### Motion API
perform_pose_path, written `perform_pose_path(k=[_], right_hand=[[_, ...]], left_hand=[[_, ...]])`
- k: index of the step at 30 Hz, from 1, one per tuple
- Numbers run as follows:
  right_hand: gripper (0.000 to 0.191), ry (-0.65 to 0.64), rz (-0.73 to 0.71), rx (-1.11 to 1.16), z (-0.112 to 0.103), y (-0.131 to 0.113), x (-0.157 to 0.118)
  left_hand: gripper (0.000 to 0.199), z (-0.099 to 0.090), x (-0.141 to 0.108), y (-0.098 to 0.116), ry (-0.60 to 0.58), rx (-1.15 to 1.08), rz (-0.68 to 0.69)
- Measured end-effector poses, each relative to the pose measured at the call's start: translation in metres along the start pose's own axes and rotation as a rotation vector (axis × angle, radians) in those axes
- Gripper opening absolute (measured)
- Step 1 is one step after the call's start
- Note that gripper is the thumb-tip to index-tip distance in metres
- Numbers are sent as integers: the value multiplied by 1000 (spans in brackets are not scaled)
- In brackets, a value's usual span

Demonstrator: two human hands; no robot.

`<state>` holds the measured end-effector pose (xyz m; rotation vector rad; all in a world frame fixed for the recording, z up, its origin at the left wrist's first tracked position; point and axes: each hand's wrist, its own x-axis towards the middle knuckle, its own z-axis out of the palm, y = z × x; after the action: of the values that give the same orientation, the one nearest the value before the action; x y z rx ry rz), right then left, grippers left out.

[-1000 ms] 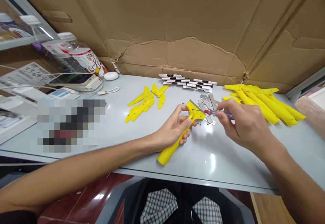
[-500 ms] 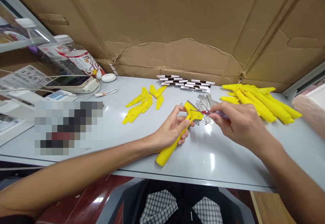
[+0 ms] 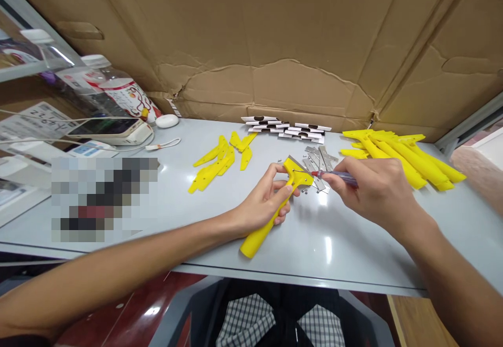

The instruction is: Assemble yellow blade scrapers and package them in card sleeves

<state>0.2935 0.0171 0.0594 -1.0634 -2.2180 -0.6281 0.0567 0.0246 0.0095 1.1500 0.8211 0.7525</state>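
Note:
My left hand [image 3: 271, 195] is closed around the neck of a yellow plastic scraper [image 3: 259, 234], its wide head tilted up and away from me. Between the fingers of my right hand [image 3: 373, 184] is a screwdriver [image 3: 341, 177]; its thin shaft reaches left to a screw in the scraper head. Just beyond lie loose grey metal blades [image 3: 324, 158] and several small screws [image 3: 304, 192]. Farther left are flat yellow plates [image 3: 214, 171] with holes. To the right, more yellow scraper handles [image 3: 404, 158] are piled up.
White packets with black marks [image 3: 286, 128] lie along the cardboard wall [image 3: 251, 32] at the back. On the left stand a bottle [image 3: 118, 90], a phone [image 3: 106, 127] and a white cable [image 3: 165, 143]. A blurred dark item [image 3: 106, 195] lies at the table's left.
My right-hand fingers have shifted slightly along the screwdriver, so more of its handle shows. The scraper stays in my left hand, its position nearly the same.

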Motion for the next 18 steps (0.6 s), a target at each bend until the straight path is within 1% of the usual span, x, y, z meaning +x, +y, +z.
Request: perform_pose_path(k=[3, 7, 13, 18], right_hand=[[17, -37, 11, 94, -2, -4, 2], [1, -69, -39, 161, -4, -6, 3], [10, -40, -32, 72, -3, -4, 2], [16, -45, 12, 60, -2, -8, 2]], left_hand=[[31, 0, 0, 0, 0, 10, 5], [30, 1, 0, 1, 10, 13, 3], [31, 1, 0, 0, 13, 20, 1], [32, 1, 1, 0, 17, 27, 5]])
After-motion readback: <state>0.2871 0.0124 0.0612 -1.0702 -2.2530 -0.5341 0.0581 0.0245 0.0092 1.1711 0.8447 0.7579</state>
